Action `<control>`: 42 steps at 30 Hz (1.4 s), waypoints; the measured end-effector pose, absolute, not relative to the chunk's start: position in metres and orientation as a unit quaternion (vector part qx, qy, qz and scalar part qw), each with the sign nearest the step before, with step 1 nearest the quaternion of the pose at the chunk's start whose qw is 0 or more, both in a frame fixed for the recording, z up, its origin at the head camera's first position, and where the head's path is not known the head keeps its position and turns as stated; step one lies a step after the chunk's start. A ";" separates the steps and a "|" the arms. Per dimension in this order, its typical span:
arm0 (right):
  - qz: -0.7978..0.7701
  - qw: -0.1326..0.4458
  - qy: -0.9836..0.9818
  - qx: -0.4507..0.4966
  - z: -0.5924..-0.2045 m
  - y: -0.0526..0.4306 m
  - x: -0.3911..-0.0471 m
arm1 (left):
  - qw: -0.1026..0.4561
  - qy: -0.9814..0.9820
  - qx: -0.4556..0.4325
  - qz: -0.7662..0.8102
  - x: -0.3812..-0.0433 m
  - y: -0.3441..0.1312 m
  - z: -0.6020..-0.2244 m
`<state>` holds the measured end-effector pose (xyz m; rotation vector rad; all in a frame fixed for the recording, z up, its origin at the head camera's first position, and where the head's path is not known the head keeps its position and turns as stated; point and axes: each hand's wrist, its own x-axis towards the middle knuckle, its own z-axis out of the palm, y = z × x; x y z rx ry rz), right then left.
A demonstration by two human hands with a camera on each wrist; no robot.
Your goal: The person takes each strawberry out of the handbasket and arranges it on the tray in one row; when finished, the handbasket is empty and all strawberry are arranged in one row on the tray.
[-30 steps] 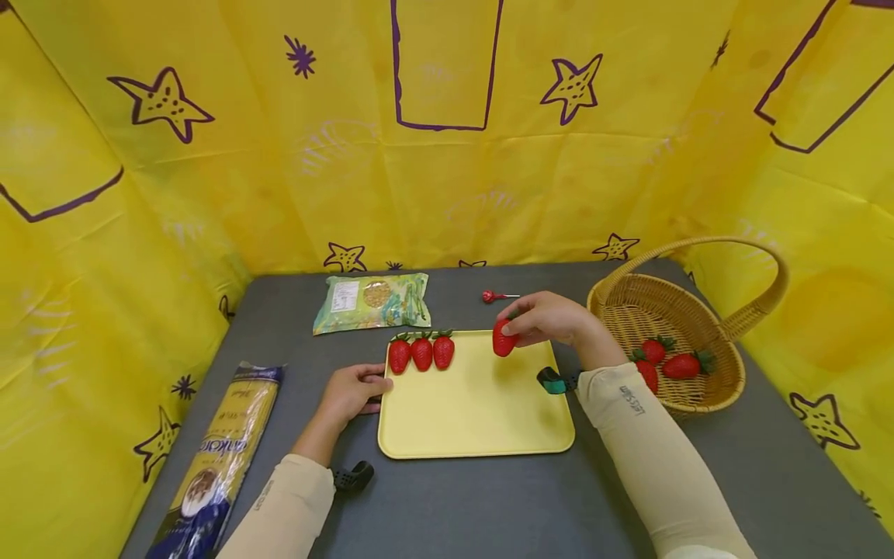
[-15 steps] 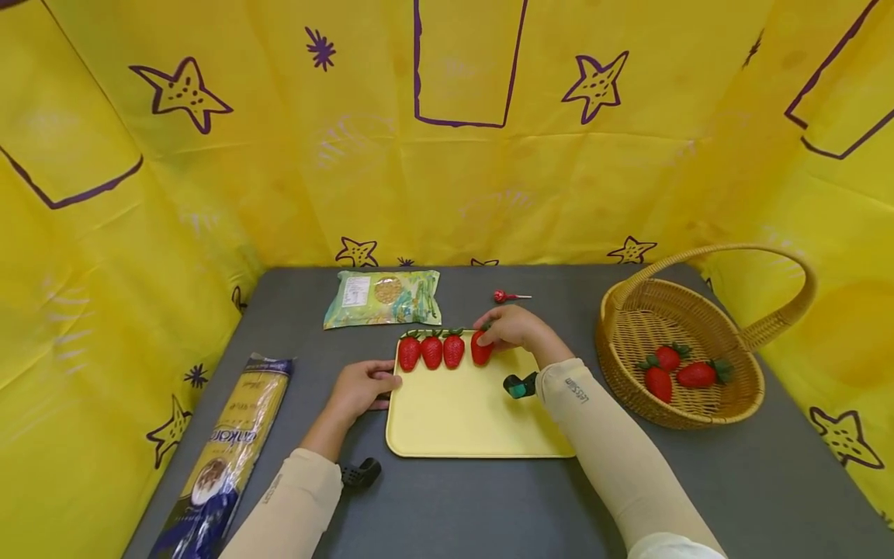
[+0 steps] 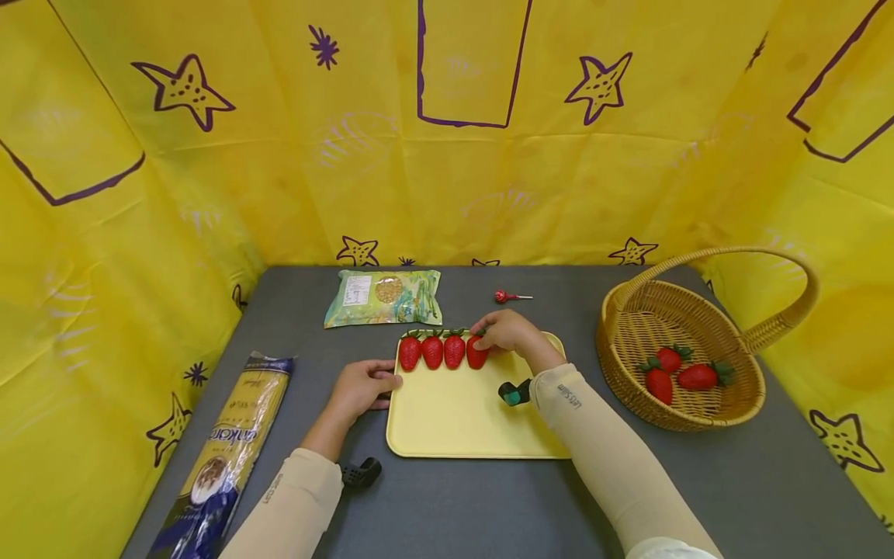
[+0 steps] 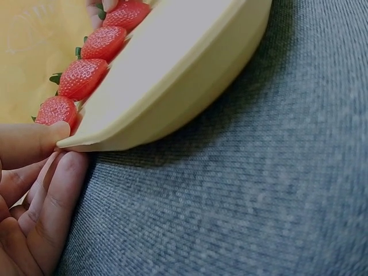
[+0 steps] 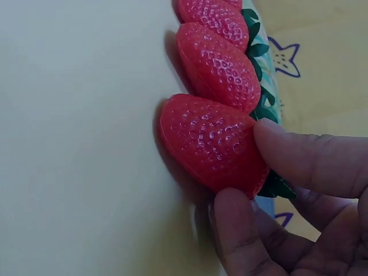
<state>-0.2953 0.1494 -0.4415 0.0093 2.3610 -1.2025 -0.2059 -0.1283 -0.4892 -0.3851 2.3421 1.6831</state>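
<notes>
In my head view, a yellow tray point(image 3: 475, 419) lies on the grey tabletop point(image 3: 447, 512), with four strawberries in a row along its far edge. The person's right hand point(image 3: 513, 330) has its fingers clamped on the end strawberry point(image 3: 477, 353), at the right of the row; the other three point(image 3: 432, 353) line up to its left. The left hand point(image 3: 363, 386) grips the tray's left edge, near the row. To the right I see a wicker basket point(image 3: 611, 380) with three more strawberries point(image 3: 697, 377) lying inside (its handle arches over them). Behind the tray are a green bag point(image 3: 384, 300) and a red lollipop point(image 3: 501, 296); a long pasta pack point(image 3: 226, 446) lies well to the left.

My left wrist view shows the tray rim pinched, thumb point(image 4: 34, 144) above and fingers below, with the nearest strawberry by the thumb tip.

In my right wrist view, thumb and fingertips hold the end strawberry near its leafy end, its tip pointing inward over the tray. The next strawberry lies just beside it (I can't tell whether they touch all along).
</notes>
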 end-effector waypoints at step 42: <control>-0.504 0.193 0.839 -0.068 -0.313 0.321 -0.210 | 0.121 0.805 -0.107 0.571 -0.203 -0.134 -0.489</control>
